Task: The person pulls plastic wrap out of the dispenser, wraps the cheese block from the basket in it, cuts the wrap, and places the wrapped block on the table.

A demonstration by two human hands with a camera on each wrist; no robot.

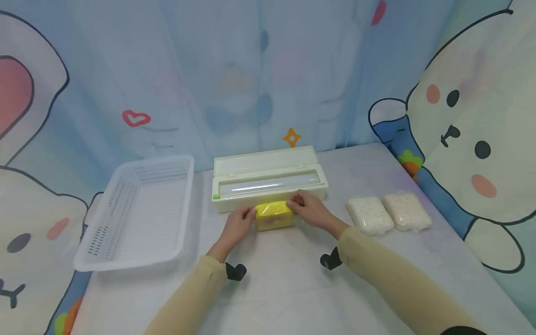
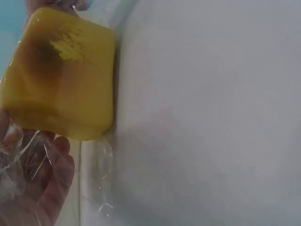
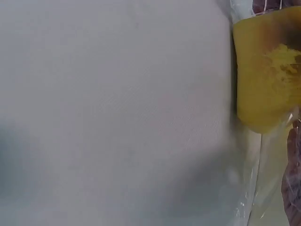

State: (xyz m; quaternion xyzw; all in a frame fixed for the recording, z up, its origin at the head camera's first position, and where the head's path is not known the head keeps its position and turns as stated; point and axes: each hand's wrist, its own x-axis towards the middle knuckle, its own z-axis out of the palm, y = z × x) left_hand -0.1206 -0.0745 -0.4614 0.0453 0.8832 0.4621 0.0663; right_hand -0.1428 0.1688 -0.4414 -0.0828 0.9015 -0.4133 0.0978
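A yellow rounded block [image 1: 274, 218] stands between both hands, in front of the cling film dispenser [image 1: 270, 199]. Clear cling film [image 2: 104, 176] covers it and spreads loose past its ends, glossy and wrinkled. My left hand [image 1: 237, 229] pinches film at the block's left end. At the opposite end my right hand [image 1: 313, 210] pinches film near the upper corner, its knuckles close to the dispenser's front wall. Both wrist views show the block's near face, with a dark smudge and a jagged bright yellow patch. Film lies over the left fingers [image 2: 61, 174] in the left wrist view.
The dispenser's lid [image 1: 265, 160] is raised at the back, with a film roll [image 1: 270, 184] inside. A white perforated basket [image 1: 177, 237] stands on the left. Two pale wrapped blocks, one nearer [image 1: 369, 215] and one farther right [image 1: 406, 211], lie on the white table [image 1: 289, 298].
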